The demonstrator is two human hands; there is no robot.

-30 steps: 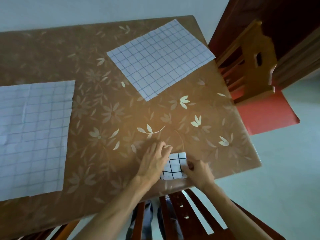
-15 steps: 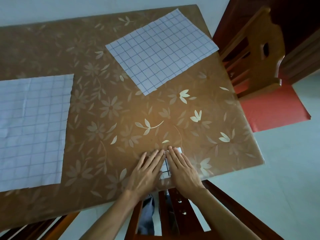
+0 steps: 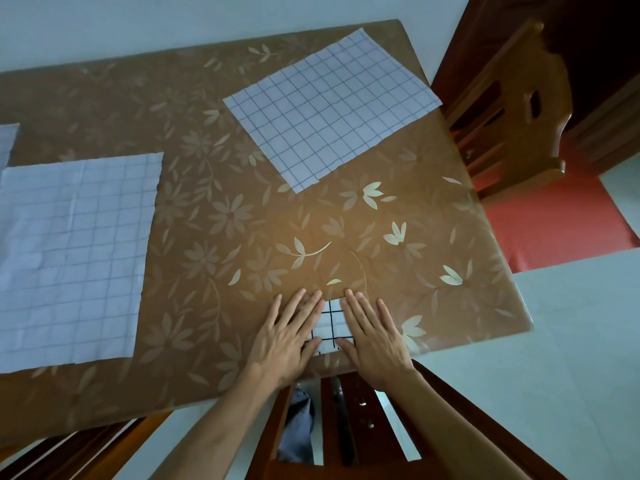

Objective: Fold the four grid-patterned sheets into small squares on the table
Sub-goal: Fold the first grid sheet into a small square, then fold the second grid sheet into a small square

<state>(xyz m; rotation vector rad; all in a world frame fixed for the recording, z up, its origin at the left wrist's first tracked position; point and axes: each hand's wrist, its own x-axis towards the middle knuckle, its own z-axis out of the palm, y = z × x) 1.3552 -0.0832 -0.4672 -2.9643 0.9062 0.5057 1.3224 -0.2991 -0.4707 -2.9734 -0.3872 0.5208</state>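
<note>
A small folded grid-patterned square (image 3: 329, 325) lies near the table's front edge, partly covered by both palms. My left hand (image 3: 289, 336) lies flat on its left side, fingers spread. My right hand (image 3: 372, 334) lies flat on its right side. A large unfolded grid sheet (image 3: 72, 258) is spread at the left. Another unfolded grid sheet (image 3: 332, 105) lies tilted at the far right corner. A corner of a further sheet (image 3: 7, 140) shows at the left frame edge.
The table (image 3: 242, 209) has a brown floral cover. A wooden chair with a red seat (image 3: 512, 109) stands past the right edge. Chair slats (image 3: 346, 424) sit below the front edge, under my arms.
My hands went from pinching the small fold to lying flat side by side on it, then slid slightly apart, showing more of the square between them.
</note>
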